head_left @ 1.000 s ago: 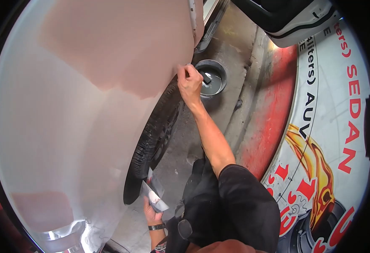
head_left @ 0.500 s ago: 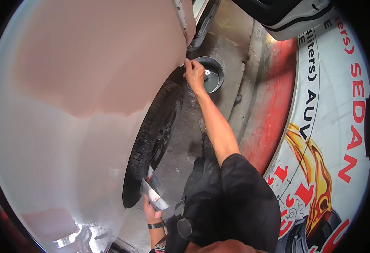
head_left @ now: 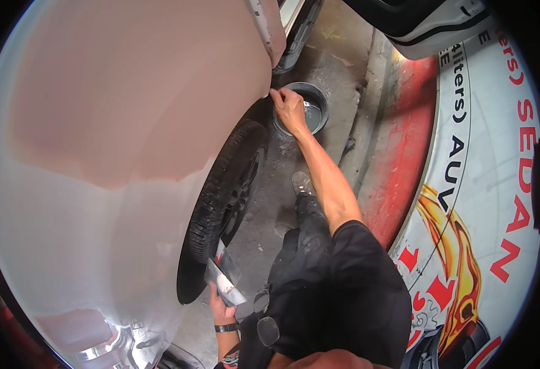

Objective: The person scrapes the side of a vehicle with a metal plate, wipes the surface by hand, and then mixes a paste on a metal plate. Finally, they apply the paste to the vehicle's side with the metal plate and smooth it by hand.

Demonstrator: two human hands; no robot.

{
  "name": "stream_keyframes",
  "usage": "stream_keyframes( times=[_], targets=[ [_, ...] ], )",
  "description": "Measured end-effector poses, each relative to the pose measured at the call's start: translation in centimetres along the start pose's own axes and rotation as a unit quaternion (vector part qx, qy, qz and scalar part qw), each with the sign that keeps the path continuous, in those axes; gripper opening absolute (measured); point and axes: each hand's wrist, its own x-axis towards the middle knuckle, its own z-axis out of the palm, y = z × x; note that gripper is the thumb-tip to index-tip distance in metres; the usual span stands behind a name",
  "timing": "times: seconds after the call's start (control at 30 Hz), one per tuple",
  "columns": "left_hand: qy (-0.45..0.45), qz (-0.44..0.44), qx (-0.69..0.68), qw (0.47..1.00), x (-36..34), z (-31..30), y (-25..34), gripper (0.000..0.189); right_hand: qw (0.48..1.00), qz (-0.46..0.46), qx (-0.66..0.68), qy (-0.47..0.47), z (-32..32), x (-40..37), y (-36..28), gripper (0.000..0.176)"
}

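My right hand (head_left: 289, 109) reaches out to the lip of the wheel arch on a car panel (head_left: 128, 123) coated in pinkish filler. Its fingertips are pinched against the panel's edge, and I cannot see whether they hold anything. My left hand (head_left: 220, 312), with a dark wristband, stays low by my body. It grips thin metal spreader blades (head_left: 224, 278) that carry a smear of filler. The black tyre (head_left: 224, 203) sits under the arch between both hands.
A round dark bucket (head_left: 320, 101) with liquid stands on the concrete floor just behind my right hand. My shoe (head_left: 300, 183) rests on the floor beside the tyre. A printed banner (head_left: 485, 184) with red lettering lies to the right. An open car door edge (head_left: 417, 37) is above.
My right hand moved from over the bucket, where a dark object showed by its fingers, up to the arch lip. My view shifted slightly. The left hand stayed put.
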Motion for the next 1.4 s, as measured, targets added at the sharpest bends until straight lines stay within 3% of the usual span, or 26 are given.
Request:
stream_keyframes(
  times=[0.07, 0.1, 0.2, 0.23, 0.33, 0.4, 0.5, 0.6, 0.63, 0.7, 0.73, 0.77, 0.9, 1.0, 1.1, 1.13, 1.17, 1.2, 1.27, 1.4],
  targets=[
    [-0.003, -0.009, -0.003, 1.000, 0.1, 0.1, -0.1, 0.043, 0.996, 0.061, 0.072, -0.007, 0.8, 1.1, -1.3, 0.036],
    [-0.006, -0.012, -0.005, 1.000, 0.2, 0.2, -0.1, 0.043, 0.995, 0.036, 0.094, 0.011, 1.2, 1.1, -2.0, 0.036],
    [0.013, 0.004, -0.007, 1.000, 0.2, 0.2, -0.2, 0.043, 0.999, 0.003, 0.034, -0.021, 2.2, -0.8, -2.7, 0.033],
    [0.013, 0.007, -0.005, 1.000, 0.1, 0.2, -0.1, 0.043, 0.997, -0.069, -0.027, -0.035, 1.8, -1.9, -1.7, 0.032],
    [-0.006, -0.001, -0.007, 1.000, 0.2, 0.4, -0.1, 0.043, 0.997, -0.030, -0.053, -0.042, 0.4, -3.5, -2.6, 0.030],
    [-0.037, -0.022, -0.009, 0.999, 0.0, -0.4, 0.2, 0.042, 1.000, -0.027, 0.009, 0.003, -0.4, -3.2, -5.8, 0.027],
    [-0.004, -0.009, -0.012, 1.000, 0.2, -0.2, -0.2, 0.043, 0.995, -0.044, 0.089, 0.009, 1.3, -3.6, -7.3, 0.027],
    [0.011, 0.011, -0.003, 1.000, 0.3, 0.2, -0.2, 0.046, 0.996, -0.054, -0.021, -0.068, 0.1, -4.6, -7.7, 0.027],
    [0.013, 0.009, 0.001, 1.000, 0.3, 0.0, -0.2, 0.046, 0.981, -0.145, -0.078, -0.101, -0.8, -4.6, -7.1, 0.029],
    [0.015, 0.003, 0.005, 1.000, 0.3, -0.6, -0.2, 0.045, 0.988, 0.067, 0.086, -0.108, -1.2, -3.6, -6.4, 0.030],
    [0.004, -0.002, -0.003, 1.000, 0.4, -1.1, -0.3, 0.045, 0.964, 0.174, 0.166, -0.110, -1.3, -2.9, -6.6, 0.030],
    [-0.008, -0.007, -0.007, 1.000, 0.7, -1.4, -0.1, 0.044, 0.943, 0.213, 0.240, -0.089, -0.6, -1.9, -6.3, 0.030],
    [-0.016, -0.001, -0.025, 1.000, 0.9, -1.8, -0.4, 0.042, 0.903, 0.281, 0.269, -0.184, -0.1, -2.5, -9.3, 0.034],
    [-0.029, -0.011, -0.071, 0.997, 1.0, -2.0, -0.3, 0.041, 0.868, 0.189, 0.112, -0.446, -1.1, -6.6, -8.1, 0.038],
    [-0.055, -0.014, -0.047, 0.997, 0.0, -1.3, 0.1, 0.041, 0.960, 0.155, 0.171, -0.160, 1.2, -4.3, -3.5, 0.041],
    [-0.050, -0.010, -0.045, 0.998, -0.2, -1.6, -0.2, 0.041, 0.987, 0.117, 0.079, -0.076, 2.8, -2.2, -0.6, 0.052],
    [-0.045, -0.005, -0.039, 0.998, -0.2, -1.7, -0.2, 0.042, 0.966, 0.181, 0.186, 0.004, 3.4, -0.6, -2.7, 0.060],
    [-0.040, 0.000, -0.033, 0.999, -0.3, -1.8, -0.1, 0.042, 0.921, 0.237, 0.309, -0.033, 3.0, 0.5, -4.4, 0.063],
    [-0.014, 0.015, -0.032, 0.999, -1.0, -1.4, -0.1, 0.043, 0.892, 0.265, 0.364, -0.031, 6.9, 3.8, 0.5, 0.080],
    [-0.017, 0.008, -0.048, 0.999, -2.0, -2.6, -0.1, 0.044, 0.886, 0.225, 0.406, -0.010, 12.1, 3.5, 0.8, 0.078]
  ],
)
